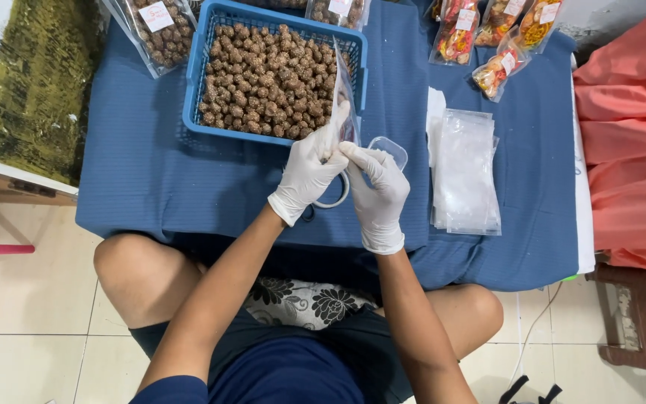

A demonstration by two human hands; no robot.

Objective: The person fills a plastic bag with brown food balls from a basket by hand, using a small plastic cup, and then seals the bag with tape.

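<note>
Two gloved hands meet over the near edge of the blue basket [197,82], both on one clear plastic pouch [345,93]. My left hand [309,170] pinches the pouch's lower edge between thumb and fingertips; my right hand [380,193] closes its grip on the same edge just beside it, index finger raised toward the opening. The pouch stands upright, long axis running away from me, its top leaning over the brown round snacks [267,78] in the basket. The basket lies straight ahead of both grips, the left hand slightly nearer. A stack of empty pouches [463,172] rests on the blue-covered table [143,172] to my right, well apart. A small clear cup [390,148] sits just behind my right hand.
</note>
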